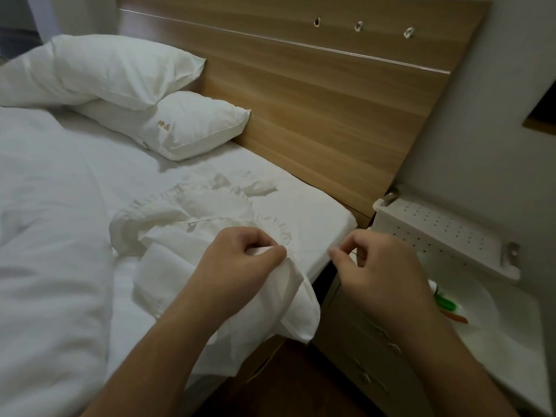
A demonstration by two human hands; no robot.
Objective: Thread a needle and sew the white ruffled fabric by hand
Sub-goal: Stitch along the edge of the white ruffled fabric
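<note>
The white ruffled fabric (pixel 192 215) lies crumpled on the bed near its right edge, and part of it hangs over the edge. My left hand (pixel 240 260) grips a fold of this fabric between curled fingers and thumb. My right hand (pixel 373 266) is just to the right, over the gap beside the bed, fingertips pinched together on something thin, probably the needle (pixel 355 251). A thin thread seems to run between the two hands, but it is too faint to be sure. A small dark mark sits on the fabric at its middle.
White bed sheet (pixel 310 206) and duvet (pixel 45 236) fill the left. Two pillows (pixel 180 127) lean on the wooden headboard (pixel 331 100). A white bedside unit (pixel 436 233) stands to the right, with green and orange items (pixel 448 305) on a white surface.
</note>
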